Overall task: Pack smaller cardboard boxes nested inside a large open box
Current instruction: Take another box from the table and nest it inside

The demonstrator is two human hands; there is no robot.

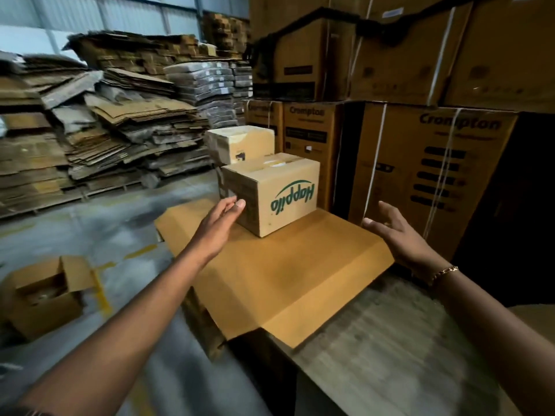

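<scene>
Standing a few steps off, what matters is how the Happilo box [271, 192] sits between the two hands. It rests on a flat cardboard sheet [279, 265], up at the far end, with one vertical corner edge turned toward the person and its longer printed face angled off to the right. The left hand [223, 219] is clearly the nearer one, fingertips right at the box's left face, touching or just shy of it, hard to call with the blur. Its fingers are loosely together and slightly curled, not gripping anything. The right hand [393, 232] hangs open with fingers spread, well apart from the box and off to its right, so I'd guess it has to swing inward before any two-handed lift happens. Writing-wise, the green "Happilo" logo reads upside down, so the box looks flipped. A second plain small box [240, 142] sits just behind it. The big stacked cartons [432, 163] on the right say "Crompton". An open box [42, 291] sits on the floor at lower left.
</scene>
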